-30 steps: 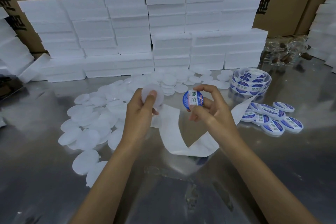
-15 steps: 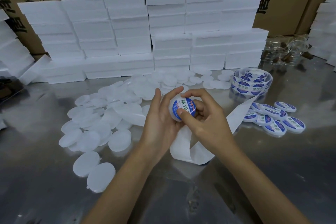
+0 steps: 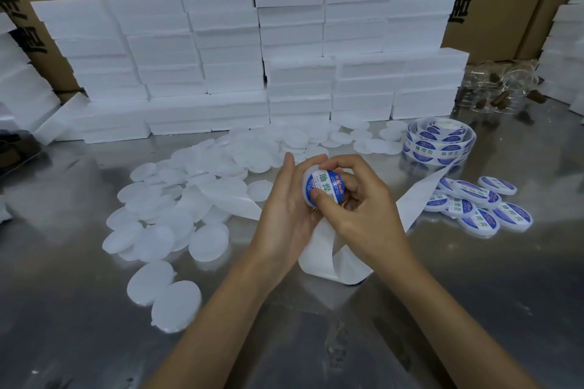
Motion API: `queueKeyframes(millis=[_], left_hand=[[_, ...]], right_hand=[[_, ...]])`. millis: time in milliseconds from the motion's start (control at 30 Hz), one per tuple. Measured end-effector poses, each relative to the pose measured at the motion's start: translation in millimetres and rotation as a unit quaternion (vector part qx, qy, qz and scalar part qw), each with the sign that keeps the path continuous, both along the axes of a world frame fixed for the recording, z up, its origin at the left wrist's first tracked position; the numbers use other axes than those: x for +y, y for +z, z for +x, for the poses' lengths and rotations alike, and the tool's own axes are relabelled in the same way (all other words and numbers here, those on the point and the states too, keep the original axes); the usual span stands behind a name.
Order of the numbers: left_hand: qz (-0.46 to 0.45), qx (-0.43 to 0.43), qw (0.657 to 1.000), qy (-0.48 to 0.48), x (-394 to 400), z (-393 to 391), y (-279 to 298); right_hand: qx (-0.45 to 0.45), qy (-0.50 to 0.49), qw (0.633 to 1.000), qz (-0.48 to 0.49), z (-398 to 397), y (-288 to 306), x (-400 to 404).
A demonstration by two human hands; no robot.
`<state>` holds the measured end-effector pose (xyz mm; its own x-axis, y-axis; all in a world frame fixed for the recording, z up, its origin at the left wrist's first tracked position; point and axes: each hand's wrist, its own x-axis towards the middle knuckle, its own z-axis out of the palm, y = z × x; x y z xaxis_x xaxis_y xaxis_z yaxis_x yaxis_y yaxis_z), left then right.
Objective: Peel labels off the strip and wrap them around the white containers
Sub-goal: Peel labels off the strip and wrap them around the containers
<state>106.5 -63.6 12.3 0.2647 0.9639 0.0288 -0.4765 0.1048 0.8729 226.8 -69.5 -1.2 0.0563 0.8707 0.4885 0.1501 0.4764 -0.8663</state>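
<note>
My left hand (image 3: 286,211) cups a round white container (image 3: 322,185) above the middle of the steel table. A blue and white label lies across its face. My right hand (image 3: 357,208) wraps round the container from the right, and its thumb presses on the label's lower edge. The roll of labels on the strip (image 3: 439,145) lies at the back right. Its bare white backing strip (image 3: 335,262) loops down under my hands. Several labelled containers (image 3: 480,205) lie in a group at the right.
Several plain white containers (image 3: 177,218) are spread over the left and middle of the steel table (image 3: 474,294). Stacks of white foam boxes (image 3: 221,57) line the back, with brown cardboard cartons behind. Clear jars (image 3: 502,88) stand at the back right.
My hands came together: the label that my right hand held apart now lies on the container in my left hand, and my right thumb has slid down over it.
</note>
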Motion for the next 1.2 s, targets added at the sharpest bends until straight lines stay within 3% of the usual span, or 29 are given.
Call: queueKeyframes(millis=[233, 400, 600, 767, 933, 1000, 1100, 1200], left_hand=[[-0.004, -0.006, 1.000, 0.011, -1.6, -0.1, 3.1], [-0.049, -0.080, 0.996, 0.006, 1.4, -6.6, 3.3], [-0.089, -0.164, 0.981, -0.056, -1.9, -2.4, 2.4], [-0.099, -0.193, 0.972, -0.092, -5.5, 1.5, 2.9], [-0.085, -0.182, 0.975, -0.098, -8.1, 3.6, 2.9], [-0.058, -0.151, 0.983, -0.091, -8.6, 6.2, 2.7], [0.043, 0.041, 0.998, -0.018, -6.8, 8.1, -1.2], [0.148, 0.211, 0.964, 0.068, -5.2, 3.6, -1.3]], right_hand=[[-0.110, -0.070, 0.991, 0.006, 0.3, -4.4, -0.4], [-0.159, -0.133, 0.978, -0.016, 5.7, -3.1, 1.8], [-0.259, -0.242, 0.935, -0.018, 10.2, -0.6, -1.7], [-0.295, -0.274, 0.915, -0.005, 9.5, -0.2, -3.0], [-0.279, -0.254, 0.926, 0.009, 10.6, -5.8, 1.4], [-0.247, -0.251, 0.936, 0.009, 10.9, -6.1, 2.7], [-0.197, -0.235, 0.952, -0.009, 12.5, -6.9, 5.5], [-0.172, -0.184, 0.967, -0.024, 16.5, -6.8, 10.3]])
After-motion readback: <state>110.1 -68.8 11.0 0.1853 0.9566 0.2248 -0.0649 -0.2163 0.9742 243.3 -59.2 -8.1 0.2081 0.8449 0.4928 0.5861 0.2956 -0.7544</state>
